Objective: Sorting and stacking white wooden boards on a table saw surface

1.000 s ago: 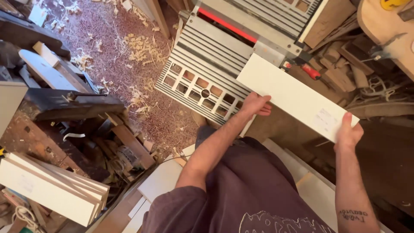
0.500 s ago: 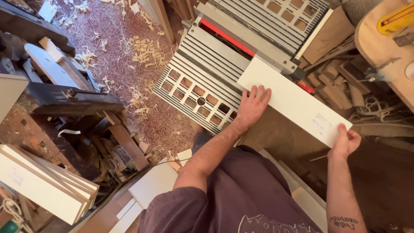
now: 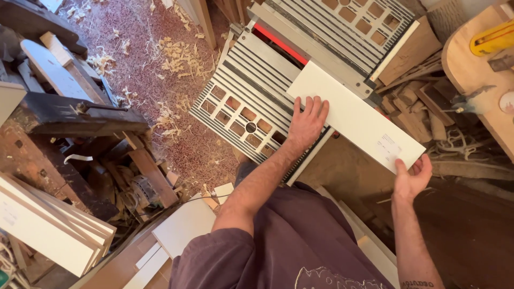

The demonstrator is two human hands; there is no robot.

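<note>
A long white board (image 3: 353, 115) lies across the grey ribbed top of a table saw (image 3: 251, 93), its far end against the saw's fence. My left hand (image 3: 306, 122) presses flat, fingers spread, on the board's left edge and the saw top. At the board's near end, my right hand (image 3: 411, 177) grips the corner beside a small printed label. A red strip (image 3: 282, 44) runs along the saw beyond the board.
White boards are stacked at lower left (image 3: 48, 227), and more white panels (image 3: 182, 227) lie by my legs. Wood shavings cover the floor (image 3: 160, 59). Dark wooden benches and scrap stand at left (image 3: 80, 115); offcuts (image 3: 417, 99) and a round wooden table (image 3: 482, 80) are at right.
My view has shifted so the saw sits lower in frame. My left hand has spread flat against the board's edge, and the board has slid further onto the saw top.
</note>
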